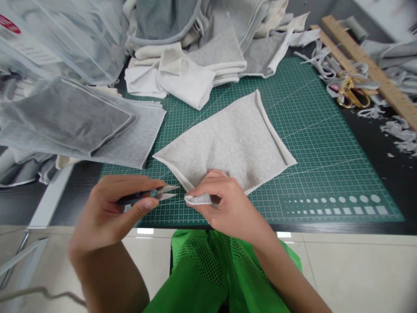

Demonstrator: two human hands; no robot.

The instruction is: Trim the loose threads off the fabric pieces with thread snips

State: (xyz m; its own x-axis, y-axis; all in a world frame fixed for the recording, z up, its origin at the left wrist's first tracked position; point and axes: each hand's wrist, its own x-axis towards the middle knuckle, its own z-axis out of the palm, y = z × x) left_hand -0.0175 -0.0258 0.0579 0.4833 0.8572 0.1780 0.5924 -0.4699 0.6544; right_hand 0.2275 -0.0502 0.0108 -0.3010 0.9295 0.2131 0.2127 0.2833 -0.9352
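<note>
No words or numbers can be read. The clear plastic bag [48, 39] has a red sign [9, 24] and a white label [34, 52], but the print is too blurry.

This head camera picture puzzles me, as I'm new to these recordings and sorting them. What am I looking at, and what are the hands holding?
The camera sits on a person's head and looks down at their own two hands over a work table, so the arms come in from the bottom edge. The left hand holds small thread snips, blades pointing at the fabric. The right hand pinches the near corner of a light grey fabric piece, which lies on a green cutting mat with a printed grid. To the left is a stack of grey fabric pieces; behind are folded white cloths. At the right lie gold-handled scissors, a wooden ruler and fabric scraps.
</note>
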